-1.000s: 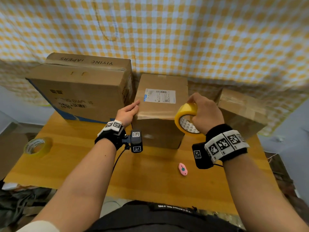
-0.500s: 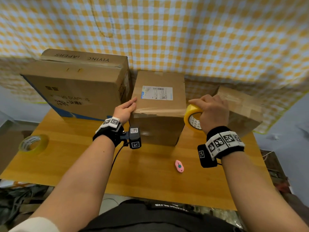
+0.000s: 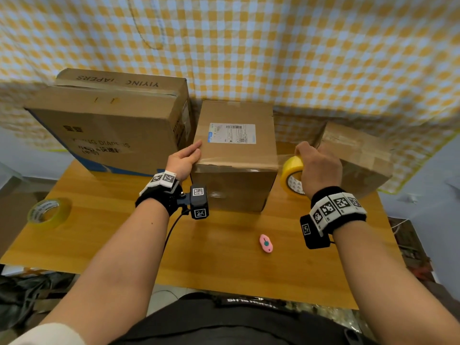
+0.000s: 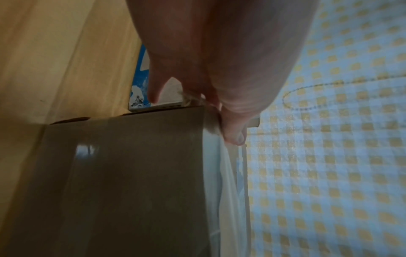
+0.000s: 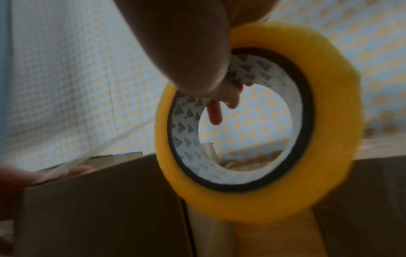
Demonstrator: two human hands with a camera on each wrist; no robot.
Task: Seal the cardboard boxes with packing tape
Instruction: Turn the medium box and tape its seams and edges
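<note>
Now tape roll (image 3: 291, 173) farther right, beyond the middle box (image 3: 236, 155).

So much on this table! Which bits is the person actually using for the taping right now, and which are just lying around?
In use:
- middle box, steadied by the left hand
- yellow tape roll, gripped by the right hand, with a strip stretched to that box

Lying about:
- second tape roll at the table's left edge
- pink cutter
- big box and small box, both untouched
</note>
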